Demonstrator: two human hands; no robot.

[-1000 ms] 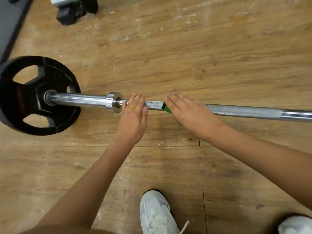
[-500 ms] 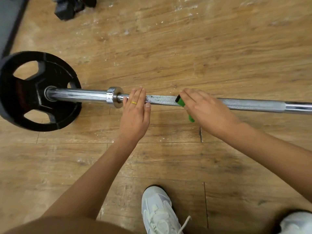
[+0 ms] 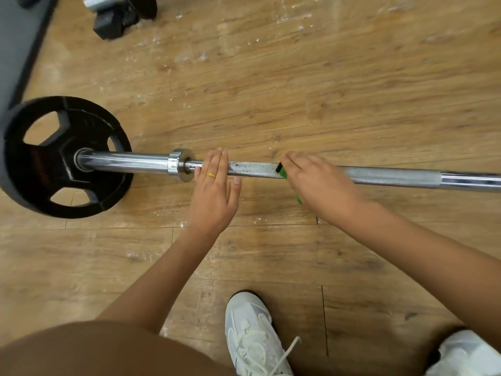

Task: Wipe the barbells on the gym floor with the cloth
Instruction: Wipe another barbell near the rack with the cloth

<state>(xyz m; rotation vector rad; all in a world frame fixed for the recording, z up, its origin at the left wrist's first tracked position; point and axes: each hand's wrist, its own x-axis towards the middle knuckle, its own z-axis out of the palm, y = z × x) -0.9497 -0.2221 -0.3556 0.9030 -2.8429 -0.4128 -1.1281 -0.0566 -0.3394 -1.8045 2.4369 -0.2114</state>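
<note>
Bright, even, warm light — shadows stay soft. Glare streaks the chrome barbell sleeve (image 3: 130,162) left of centre; the right hand (image 3: 320,183) is motion-blurred, and wide-angle distortion curves the frame edges.
</note>
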